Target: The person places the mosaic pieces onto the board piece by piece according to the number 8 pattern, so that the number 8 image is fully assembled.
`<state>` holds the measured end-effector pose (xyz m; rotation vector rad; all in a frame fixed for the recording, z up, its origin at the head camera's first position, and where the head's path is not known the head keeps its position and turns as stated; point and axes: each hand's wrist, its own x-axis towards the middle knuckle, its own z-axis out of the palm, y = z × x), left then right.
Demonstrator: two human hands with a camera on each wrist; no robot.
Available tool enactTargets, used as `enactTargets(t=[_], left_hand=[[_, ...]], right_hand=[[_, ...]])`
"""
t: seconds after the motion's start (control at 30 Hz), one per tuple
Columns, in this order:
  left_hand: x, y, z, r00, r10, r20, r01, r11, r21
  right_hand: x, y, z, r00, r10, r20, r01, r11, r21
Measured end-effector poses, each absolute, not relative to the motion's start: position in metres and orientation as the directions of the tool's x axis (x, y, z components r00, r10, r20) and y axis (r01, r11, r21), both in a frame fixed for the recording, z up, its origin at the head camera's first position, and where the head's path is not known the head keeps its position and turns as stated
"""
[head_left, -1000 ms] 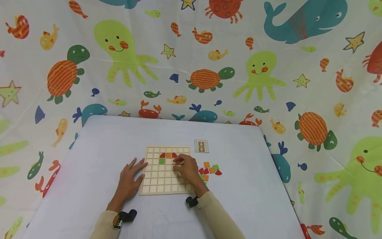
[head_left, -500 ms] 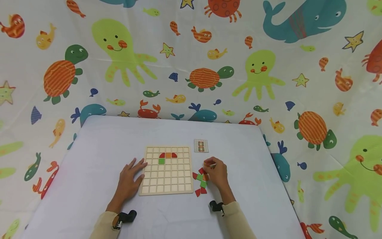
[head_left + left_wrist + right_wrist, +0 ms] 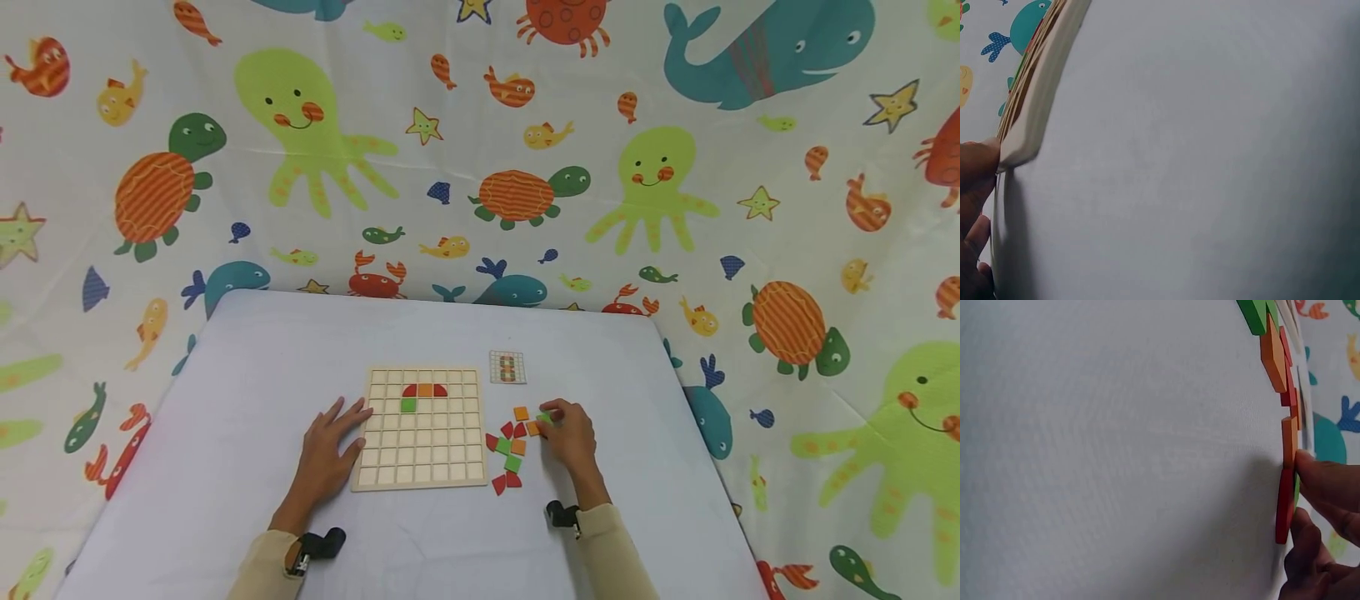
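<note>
A pale wooden grid board [image 3: 405, 457] lies on the white table. In its upper rows sit two red curved tiles, an orange square tile [image 3: 426, 390] between them, and a green square tile [image 3: 408, 405] below the left one. My left hand [image 3: 325, 450] rests at the board's left edge, fingers extended; in the left wrist view its thumb [image 3: 982, 159] touches the board's corner. My right hand [image 3: 572, 437] is at the far right of the loose tiles, pinching a green square tile [image 3: 545, 417] between thumb and fingers. In the right wrist view a red tile [image 3: 1284, 505] stands before it.
Several loose tiles, such as an orange square [image 3: 521, 413], a green square [image 3: 513, 463] and a red curved piece [image 3: 499, 484], lie right of the board. A small pattern card [image 3: 507, 367] lies behind them. A printed sea-animal cloth [image 3: 450, 167] hangs beyond the table.
My right hand has moved from above the board to the loose tiles, then further right onto a green square tile. The left hand has stayed at the board's edge.
</note>
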<state>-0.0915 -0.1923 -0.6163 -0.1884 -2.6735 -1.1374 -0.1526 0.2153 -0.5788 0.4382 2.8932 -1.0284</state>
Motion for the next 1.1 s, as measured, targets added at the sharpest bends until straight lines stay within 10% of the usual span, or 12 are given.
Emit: enactTargets(t=[1.1], left_hand=[[-0.092,-0.191,-0.614,-0.974,0.019,0.227,0.176,0.695,0.697]], right_hand=[[-0.153,0.194,-0.569,-0.973,0.226,-0.042,0.171,0.59,-0.789]])
